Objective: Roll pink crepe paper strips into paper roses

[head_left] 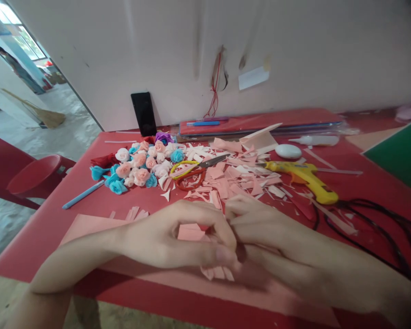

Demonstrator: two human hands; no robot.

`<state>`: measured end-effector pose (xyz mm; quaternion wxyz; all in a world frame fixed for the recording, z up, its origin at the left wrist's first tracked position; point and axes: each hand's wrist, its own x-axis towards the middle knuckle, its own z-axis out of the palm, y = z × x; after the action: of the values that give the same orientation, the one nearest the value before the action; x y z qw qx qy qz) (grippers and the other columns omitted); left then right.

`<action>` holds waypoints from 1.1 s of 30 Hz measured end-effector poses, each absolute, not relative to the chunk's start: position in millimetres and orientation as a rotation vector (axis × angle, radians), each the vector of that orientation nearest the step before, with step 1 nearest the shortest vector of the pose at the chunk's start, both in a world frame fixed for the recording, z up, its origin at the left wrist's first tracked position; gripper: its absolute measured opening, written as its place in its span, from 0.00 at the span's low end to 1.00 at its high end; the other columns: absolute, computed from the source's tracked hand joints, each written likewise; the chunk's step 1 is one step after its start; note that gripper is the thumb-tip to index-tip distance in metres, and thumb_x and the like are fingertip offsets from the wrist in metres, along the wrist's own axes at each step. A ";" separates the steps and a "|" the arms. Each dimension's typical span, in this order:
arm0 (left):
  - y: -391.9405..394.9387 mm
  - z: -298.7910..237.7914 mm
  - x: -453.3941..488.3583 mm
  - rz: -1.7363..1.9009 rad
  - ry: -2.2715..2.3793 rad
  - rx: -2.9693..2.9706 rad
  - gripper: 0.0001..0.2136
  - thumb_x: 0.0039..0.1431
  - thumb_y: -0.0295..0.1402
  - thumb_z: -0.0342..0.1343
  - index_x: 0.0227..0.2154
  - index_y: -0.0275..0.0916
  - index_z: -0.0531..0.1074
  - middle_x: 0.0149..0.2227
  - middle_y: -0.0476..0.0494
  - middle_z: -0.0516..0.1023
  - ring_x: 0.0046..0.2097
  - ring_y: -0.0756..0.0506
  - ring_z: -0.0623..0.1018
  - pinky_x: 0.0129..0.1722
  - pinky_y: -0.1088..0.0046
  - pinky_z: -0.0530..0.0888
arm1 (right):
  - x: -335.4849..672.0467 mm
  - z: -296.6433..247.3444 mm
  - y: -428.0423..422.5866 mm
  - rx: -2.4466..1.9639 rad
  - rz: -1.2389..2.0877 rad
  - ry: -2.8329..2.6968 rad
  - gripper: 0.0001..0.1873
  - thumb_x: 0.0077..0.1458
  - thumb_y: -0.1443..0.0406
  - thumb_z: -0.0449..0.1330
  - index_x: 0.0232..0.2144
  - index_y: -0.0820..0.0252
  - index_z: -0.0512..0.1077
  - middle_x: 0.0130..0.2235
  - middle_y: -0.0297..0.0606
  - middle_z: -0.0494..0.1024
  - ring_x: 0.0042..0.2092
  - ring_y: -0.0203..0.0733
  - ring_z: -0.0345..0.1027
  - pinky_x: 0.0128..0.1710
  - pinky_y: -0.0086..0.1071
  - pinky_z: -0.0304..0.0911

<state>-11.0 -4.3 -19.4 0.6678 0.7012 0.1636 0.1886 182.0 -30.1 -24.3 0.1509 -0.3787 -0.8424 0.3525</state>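
Note:
My left hand (181, 237) is closed, thumb against bent fingers, on a piece of pink paper (217, 273) with cut, fringe-like edges hanging below. My right hand (263, 228) meets it from the right, fingers curled in at the same paper, though its fingertips are mostly hidden. Under both hands lies a large flat pink sheet (140, 265). Just beyond are pink and white paper scraps (222, 180) and scissors (188, 176) with yellow and orange handles. A yellow glue gun (304, 176) rests beyond my right hand.
Paper roses (140, 160) in several colours cluster at the left of the red table (48, 237), near a blue pen (83, 194). A black phone (144, 114) leans on the wall. Black cable (376, 228) loops at right. A white oval object (288, 151) and bottle (315, 140) lie behind.

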 end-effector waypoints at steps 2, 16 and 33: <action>-3.1 -18.1 -12.1 0.443 0.366 1.560 0.03 0.55 0.26 0.54 0.26 0.35 0.68 0.28 0.48 0.71 0.35 0.51 0.70 0.40 0.75 0.67 | 182.4 -24.1 -29.0 -1.063 1.023 -2.405 0.16 0.56 0.65 0.48 0.24 0.55 0.73 0.30 0.38 0.72 0.38 0.44 0.66 0.41 0.38 0.64; 9.9 -22.2 -12.1 0.481 0.320 1.687 0.07 0.41 0.20 0.64 0.27 0.32 0.76 0.29 0.45 0.77 0.36 0.50 0.73 0.42 0.75 0.70 | 188.4 -27.5 -20.9 -0.890 0.965 -2.467 0.16 0.61 0.66 0.46 0.27 0.57 0.71 0.30 0.34 0.74 0.36 0.39 0.66 0.38 0.34 0.65; 8.2 -24.2 -16.3 0.435 0.357 1.563 0.11 0.40 0.19 0.65 0.28 0.37 0.79 0.29 0.48 0.75 0.36 0.50 0.73 0.43 0.74 0.70 | 191.3 -29.3 -21.9 -0.711 0.801 -2.485 0.11 0.60 0.68 0.51 0.29 0.53 0.69 0.30 0.28 0.75 0.36 0.34 0.66 0.37 0.26 0.64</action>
<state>-16.3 8.2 -24.2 0.6746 0.6946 0.1586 0.1934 191.3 -21.9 -29.3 0.2161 -0.2567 -0.8966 0.2889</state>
